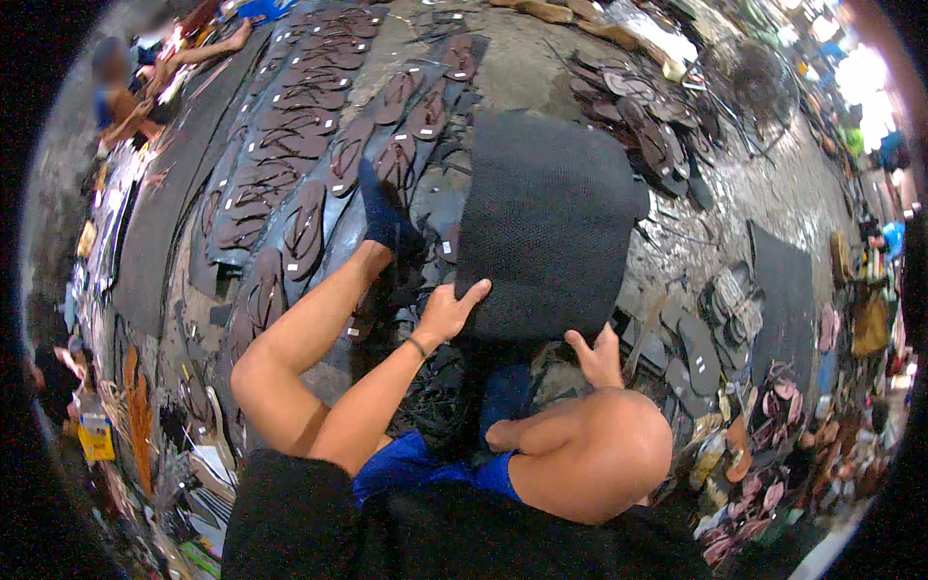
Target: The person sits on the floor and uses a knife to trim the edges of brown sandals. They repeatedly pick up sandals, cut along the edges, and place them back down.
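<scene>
A large black sheet with a textured face, which looks like rubber, stretches out in front of me between my knees. My left hand grips its near left edge, thumb on top and fingers under it. At the near right corner, my right hand pinches the edge with its thumb up; its other fingers are partly hidden. Left of the sheet, brown flip-flops with small white tags lie in rows on the floor. My left foot in a dark sock rests by them.
Beyond the sheet to the right lies a heap of brown flip-flops, near a round fan. Loose grey soles and a dark strip of sheet lie at the right. Another person sits at the far left.
</scene>
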{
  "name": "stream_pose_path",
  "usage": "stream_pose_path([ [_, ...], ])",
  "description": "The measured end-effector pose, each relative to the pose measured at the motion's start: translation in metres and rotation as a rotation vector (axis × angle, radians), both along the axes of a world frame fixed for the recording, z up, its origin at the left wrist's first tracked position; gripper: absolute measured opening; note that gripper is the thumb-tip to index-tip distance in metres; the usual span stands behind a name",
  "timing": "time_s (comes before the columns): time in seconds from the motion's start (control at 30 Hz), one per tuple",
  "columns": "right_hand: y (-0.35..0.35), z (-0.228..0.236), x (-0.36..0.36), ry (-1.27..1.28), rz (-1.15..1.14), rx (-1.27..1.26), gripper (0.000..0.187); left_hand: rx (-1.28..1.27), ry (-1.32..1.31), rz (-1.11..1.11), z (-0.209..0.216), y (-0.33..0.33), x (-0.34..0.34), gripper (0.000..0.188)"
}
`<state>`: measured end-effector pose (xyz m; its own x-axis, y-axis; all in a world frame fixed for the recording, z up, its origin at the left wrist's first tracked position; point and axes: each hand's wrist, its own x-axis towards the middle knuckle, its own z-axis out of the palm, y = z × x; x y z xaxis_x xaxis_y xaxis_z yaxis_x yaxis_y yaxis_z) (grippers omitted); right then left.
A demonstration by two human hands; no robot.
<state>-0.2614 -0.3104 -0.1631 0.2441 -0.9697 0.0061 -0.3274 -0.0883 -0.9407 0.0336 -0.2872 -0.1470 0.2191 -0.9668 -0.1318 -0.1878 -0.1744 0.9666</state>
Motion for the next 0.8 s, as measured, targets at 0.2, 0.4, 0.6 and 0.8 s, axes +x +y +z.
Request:
stream_pose_path([
  [0.2,-0.079,0.025,0.038,0.382,-0.148,0.121,0.041,0.067,0.081,0.031,0.022,-0.015,0.017,0.067],
  [0.4,-0.085,-0.027,0.036,0.533,-0.175,0.183,0.067,0.225,-0.274,-0.123,-0.016,0.060,-0.009,0.078],
  [0.6,-0.083,0.018,0.005,0.045,-0.018,0.326,0.078,0.021,-0.021,0.077,0.026,-0.008,0.016,0.063],
  [0.8,-0.064,-0.032,0.074,0.332,-0.059,0.388,0.058,0.486,-0.046,0.164,-0.053,-0.053,0.054,0.057],
])
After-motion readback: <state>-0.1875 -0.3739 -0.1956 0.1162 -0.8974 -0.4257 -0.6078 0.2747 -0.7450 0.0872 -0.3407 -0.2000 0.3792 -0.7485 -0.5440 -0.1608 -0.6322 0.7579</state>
